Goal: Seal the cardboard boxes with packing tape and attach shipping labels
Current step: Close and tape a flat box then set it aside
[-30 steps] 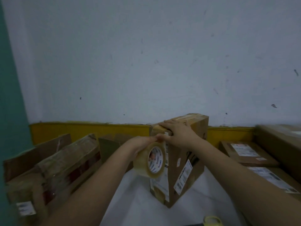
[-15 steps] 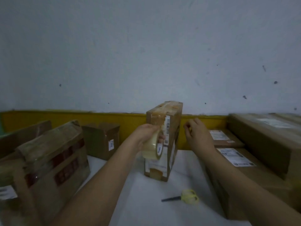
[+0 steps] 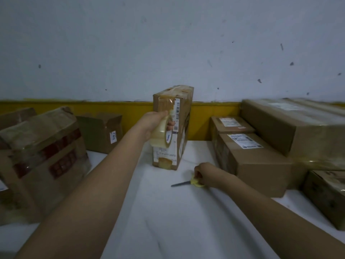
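While our left hand (image 3: 155, 121) grips the clear packing-tape roll (image 3: 161, 134) against the upright cardboard box (image 3: 172, 128) at the table's (image 3: 168, 221) far middle, our right hand (image 3: 206, 176) curls over the yellow-handled scissors (image 3: 188, 183) lying flat just in front of the box. Their dull metal blades point left, handles under our fingers. A glossy tape strip runs up the box's matte front.

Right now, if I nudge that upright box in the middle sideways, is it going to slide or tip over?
Probably tip: the box stands on a narrow end, tall for its footprint. The white sheet under it looks soft and wrinkled, so the base may catch rather than slide. The left hand, holding the tape roll against its front, might steady it somewhat.
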Tool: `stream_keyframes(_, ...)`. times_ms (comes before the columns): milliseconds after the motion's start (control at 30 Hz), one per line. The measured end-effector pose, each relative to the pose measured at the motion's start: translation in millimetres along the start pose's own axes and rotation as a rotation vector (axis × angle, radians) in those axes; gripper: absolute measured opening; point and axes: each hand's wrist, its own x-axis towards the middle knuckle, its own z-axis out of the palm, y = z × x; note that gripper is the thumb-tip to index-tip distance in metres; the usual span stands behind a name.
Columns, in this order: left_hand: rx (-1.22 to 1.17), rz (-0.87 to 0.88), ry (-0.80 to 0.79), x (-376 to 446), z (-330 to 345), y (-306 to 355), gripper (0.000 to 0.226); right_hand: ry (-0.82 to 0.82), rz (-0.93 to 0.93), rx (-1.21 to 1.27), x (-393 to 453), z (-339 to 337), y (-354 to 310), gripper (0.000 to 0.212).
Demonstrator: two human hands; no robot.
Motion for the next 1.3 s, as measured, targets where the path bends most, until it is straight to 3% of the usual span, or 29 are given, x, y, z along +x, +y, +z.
stream_keyframes(233, -0.032, 0.025, -0.010, -3.6, -1.0, -0.6, 0.025, -0.087, -0.003, -0.041, -21.4, -36.6, -3.2, 0.024)
stream_keyframes(500, -0.055, 0.039, 0.007, -0.7, -11.3, -5.6, 0.026, 0.096, -0.039, 0.134, -39.7, -173.9, 18.1, 0.031)
stream_keyframes(700, 0.009, 0.052, 0.038, 3.9, -12.2, -7.2, 0.025, -0.146, -0.022, 0.288, -17.5, -214.3, -4.3, 0.065)
stream_keyframes(1033, 0.091, 0.023, 0.000, 9.4, -23.8, -11.9, 0.028, -0.171, -0.061, 0.540, 31.0, -227.0, -30.0, 0.078)
stream_keyframes(1300, 0.027, 0.032, 0.026, 9.0, -41.0, -14.4, 0.025, 0.035, -0.198, 0.409, 54.7, -211.9, -39.1, 0.044)
